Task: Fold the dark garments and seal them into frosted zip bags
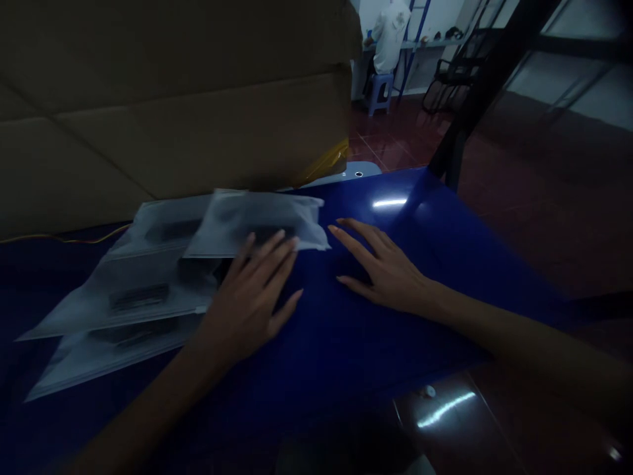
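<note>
Several frosted plastic bags with dark items inside lie overlapping on the blue tabletop (316, 343). The topmost bag (257, 214) lies at the right of the pile, and another bag (143, 280) shows its dark contents to the left. My left hand (252, 297) is spread flat, its fingertips on the lower edge of the topmost bag. My right hand (380, 267) hovers over or rests on the tabletop just right of that bag, fingers apart, holding nothing.
A large cardboard box (198, 132) stands behind the bags, with yellow plastic (326, 161) at its lower right corner. A dark metal post (475, 99) rises at the table's far right corner. Farther back, a person (390, 36) sits on a blue stool (380, 91).
</note>
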### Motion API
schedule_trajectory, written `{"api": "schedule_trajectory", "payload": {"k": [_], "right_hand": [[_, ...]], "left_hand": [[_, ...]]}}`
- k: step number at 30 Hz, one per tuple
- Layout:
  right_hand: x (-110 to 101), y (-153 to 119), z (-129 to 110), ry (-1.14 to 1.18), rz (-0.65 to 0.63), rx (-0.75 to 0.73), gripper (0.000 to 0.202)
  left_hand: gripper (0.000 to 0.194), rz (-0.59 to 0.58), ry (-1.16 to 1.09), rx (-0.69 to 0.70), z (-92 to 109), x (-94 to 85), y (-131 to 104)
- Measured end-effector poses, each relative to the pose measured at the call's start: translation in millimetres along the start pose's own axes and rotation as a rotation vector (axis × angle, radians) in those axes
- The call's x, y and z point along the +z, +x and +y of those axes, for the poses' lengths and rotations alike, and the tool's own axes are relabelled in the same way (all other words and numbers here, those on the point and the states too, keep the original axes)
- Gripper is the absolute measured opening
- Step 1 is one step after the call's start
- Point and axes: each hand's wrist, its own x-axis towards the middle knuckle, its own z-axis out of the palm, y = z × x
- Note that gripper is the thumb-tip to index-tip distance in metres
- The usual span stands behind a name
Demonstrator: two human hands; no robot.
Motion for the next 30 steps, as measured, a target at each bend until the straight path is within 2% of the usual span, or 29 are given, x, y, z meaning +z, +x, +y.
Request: {"api": "schedule_trajectory", "payload": {"k": [2,4,9,16,19,22,30], "right_hand": [[-3,0,0,-0.056,0.116,-0.046,0.063],[-5,1,0,-0.117,0.169,-0.124,0.047],[-6,0,0,-0.192,0.236,-0.281,0.014],[-4,-1,-1,-0.159,0.302,-0.322,0.024],[-5,0,-7,-0.106,0.332,-0.433,0.020],[-6,1,-13,-0.075,0.367,-0.528,0.019],[-2,1,-26,-0.102,0.390,-0.586,0.019]], "left_hand": [[0.057,-0.035,-0.048,0.121,8,4.1,0],[0.052,-0.059,-0.079,0.184,13,8.3,-1],[0.048,-0.043,-0.102,0.206,15,12.1,0],[0.014,0.125,-0.115,0.156,11,7.5,5],[0.018,0.186,-0.081,0.169,12,7.8,6],[0.018,0.221,-0.102,0.260,14,7.7,4],[0.011,0.303,-0.125,0.350,22,2.6,6]]}}
